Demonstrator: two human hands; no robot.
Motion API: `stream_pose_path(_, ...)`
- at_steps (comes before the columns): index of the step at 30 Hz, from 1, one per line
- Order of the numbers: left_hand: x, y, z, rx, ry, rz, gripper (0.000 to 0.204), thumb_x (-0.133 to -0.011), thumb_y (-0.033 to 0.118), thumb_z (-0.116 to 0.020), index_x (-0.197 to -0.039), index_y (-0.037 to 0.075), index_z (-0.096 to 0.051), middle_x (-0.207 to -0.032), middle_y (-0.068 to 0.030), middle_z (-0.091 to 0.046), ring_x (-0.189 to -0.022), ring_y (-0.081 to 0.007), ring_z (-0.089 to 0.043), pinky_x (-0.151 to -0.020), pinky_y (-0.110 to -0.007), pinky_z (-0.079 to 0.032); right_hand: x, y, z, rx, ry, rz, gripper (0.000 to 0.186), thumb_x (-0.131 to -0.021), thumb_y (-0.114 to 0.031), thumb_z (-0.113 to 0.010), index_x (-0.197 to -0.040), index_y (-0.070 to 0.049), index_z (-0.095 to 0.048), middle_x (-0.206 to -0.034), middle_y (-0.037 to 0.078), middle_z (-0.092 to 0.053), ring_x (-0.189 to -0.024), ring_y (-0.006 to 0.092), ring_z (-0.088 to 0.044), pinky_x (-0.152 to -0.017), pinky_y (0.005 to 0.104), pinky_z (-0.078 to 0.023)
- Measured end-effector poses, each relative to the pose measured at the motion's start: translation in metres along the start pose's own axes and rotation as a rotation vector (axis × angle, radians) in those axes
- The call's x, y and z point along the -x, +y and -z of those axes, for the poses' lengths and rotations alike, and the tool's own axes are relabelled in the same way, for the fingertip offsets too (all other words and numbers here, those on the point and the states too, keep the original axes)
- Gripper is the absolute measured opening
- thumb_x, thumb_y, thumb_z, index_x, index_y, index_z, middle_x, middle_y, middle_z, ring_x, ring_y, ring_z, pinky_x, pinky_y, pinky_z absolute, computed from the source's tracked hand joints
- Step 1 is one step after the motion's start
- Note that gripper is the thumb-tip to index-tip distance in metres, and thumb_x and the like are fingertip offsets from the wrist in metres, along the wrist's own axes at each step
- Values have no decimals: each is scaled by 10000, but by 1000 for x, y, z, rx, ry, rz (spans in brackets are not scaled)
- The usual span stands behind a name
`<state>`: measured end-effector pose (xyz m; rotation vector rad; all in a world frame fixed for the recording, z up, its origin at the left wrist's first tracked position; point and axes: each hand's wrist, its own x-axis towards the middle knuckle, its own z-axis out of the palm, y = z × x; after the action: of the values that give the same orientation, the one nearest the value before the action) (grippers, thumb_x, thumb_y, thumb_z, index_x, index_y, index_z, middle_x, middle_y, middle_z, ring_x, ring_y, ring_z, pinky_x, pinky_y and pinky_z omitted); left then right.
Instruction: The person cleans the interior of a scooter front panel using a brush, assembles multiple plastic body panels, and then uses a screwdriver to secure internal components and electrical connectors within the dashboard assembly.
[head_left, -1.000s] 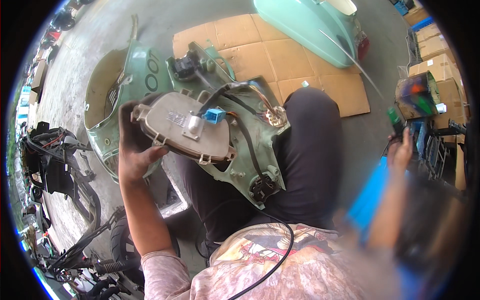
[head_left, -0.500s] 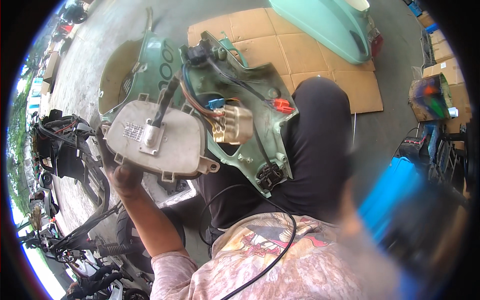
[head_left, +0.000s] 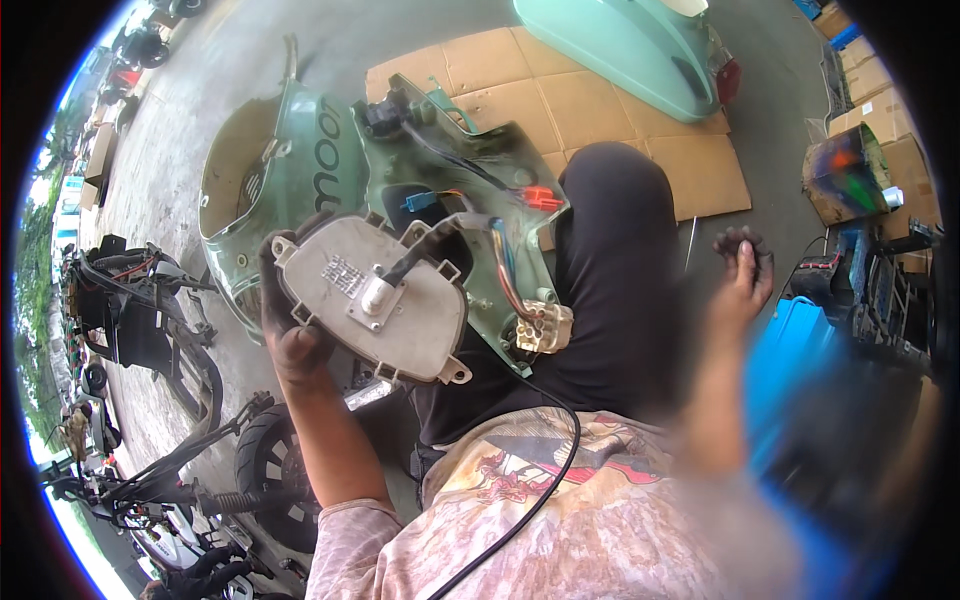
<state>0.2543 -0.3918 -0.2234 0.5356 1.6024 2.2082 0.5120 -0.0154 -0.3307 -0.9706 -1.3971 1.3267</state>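
My left hand [head_left: 298,340] grips the left edge of a grey-white scooter instrument cluster [head_left: 400,320], its back turned up. From the cluster's centre a sleeved cable [head_left: 430,245] arches over and ends in a cream multi-pin connector [head_left: 545,328], hanging free by my thigh. My right hand [head_left: 742,270] is raised to the right, away from the cluster, with loosely curled fingers and nothing visible in them. On my lap lies a green scooter cover [head_left: 480,170], inner side up, with a red connector [head_left: 543,198] and a blue connector [head_left: 420,202] on it.
Another green body panel [head_left: 300,170] stands at the left. Beyond my knee, flattened cardboard [head_left: 600,110] carries a long green panel [head_left: 630,50]. A blue case [head_left: 790,345] sits at the right. A stripped scooter frame [head_left: 150,320] and a wheel [head_left: 272,475] are at left.
The cluster has shifted right and slightly down in my left hand. Its cream connector has dropped down and right. My right hand, a blur low at the right before, now shows raised.
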Motion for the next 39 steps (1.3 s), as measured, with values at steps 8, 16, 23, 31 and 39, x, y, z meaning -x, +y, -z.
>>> stream_pose_path(8, -12, 6, -40, -33, -231, -11, 1060, -524, 450, -853, -1326, -3, -328, -1248, -220, -505, -1131, -340, -551, -934, -437, -477, 78, -112, -141, -531, -1145, -771, 432, -978, -297, -464, -1262, 28, -479, -1191, 169, -582, -1117, 261, -576, -971, 416, -454)
stream_pose_path(16, -25, 38, -69, -460, -573, 151, 821, -552, 338, -779, -1236, -12, -490, -1067, -95, -579, -970, -186, -549, -861, -316, -439, 133, -62, -150, -772, -1255, -1223, 344, -966, -196, -473, -1219, 35, -504, -1180, 157, -583, -1071, 247, -599, -945, 411, -492)
stream_pose_path(23, 14, 35, -130, -1350, -749, 68, 731, -584, 262, -749, -1208, 13, -458, -1074, -204, -542, -1051, -381, -523, -893, -419, -441, 172, -33, -146, -914, -1439, -1078, 361, -921, -255, -513, -1216, -47, -510, -1159, 74, -579, -1061, 158, -576, -885, 323, -496)
stream_pose_path(31, 18, 43, -125, -1393, -807, 204, 790, -651, 291, -738, -1301, -11, -406, -1096, -233, -576, -1059, -390, -531, -939, -422, -420, 188, -23, -153, -878, -1451, -1496, 373, -942, -298, -469, -1214, -48, -517, -1128, 75, -599, -1027, 162, -589, -861, 320, -501)
stream_pose_path(39, 7, 25, -106, -1234, -614, 210, 552, -774, 337, -628, -1150, -30, -458, -861, -273, -616, -911, -436, -585, -841, -446, -448, 175, -24, -145, -584, -1814, -853, 378, -870, -106, -570, -1230, 1, -531, -1248, 115, -547, -1147, 223, -545, -976, 391, -447)
